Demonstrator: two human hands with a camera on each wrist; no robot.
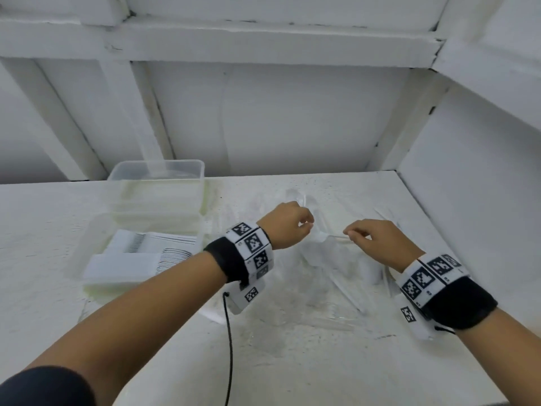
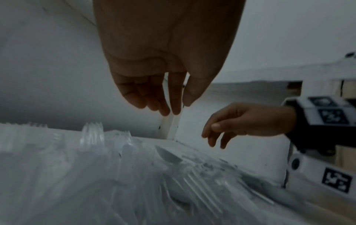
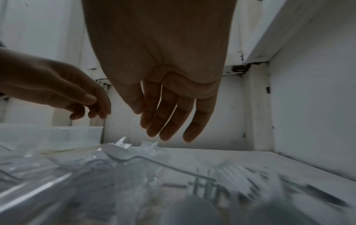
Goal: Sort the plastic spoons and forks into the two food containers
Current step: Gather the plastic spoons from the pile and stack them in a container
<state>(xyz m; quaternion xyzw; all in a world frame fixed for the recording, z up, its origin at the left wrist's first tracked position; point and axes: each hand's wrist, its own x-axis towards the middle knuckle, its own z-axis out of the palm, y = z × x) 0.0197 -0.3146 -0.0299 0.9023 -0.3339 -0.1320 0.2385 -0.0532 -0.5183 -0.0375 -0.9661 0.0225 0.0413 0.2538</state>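
Both bare hands hover over the loose pile of clear plastic spoons and forks (image 1: 330, 259): left hand (image 1: 288, 224) and right hand (image 1: 377, 243) relaxed, fingers loosely curled, holding nothing. Clear rectangular food containers (image 1: 140, 230) sit at 9 o'clock. Suggest isolating one handle before pinching; clear pieces nest.

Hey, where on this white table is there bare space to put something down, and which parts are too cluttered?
Bare table lies along the near edge, between the two forearms, and at the far right beside the side wall. The middle is crowded: clear cutlery pile under the left hand and right hand. The left side holds the two containers.
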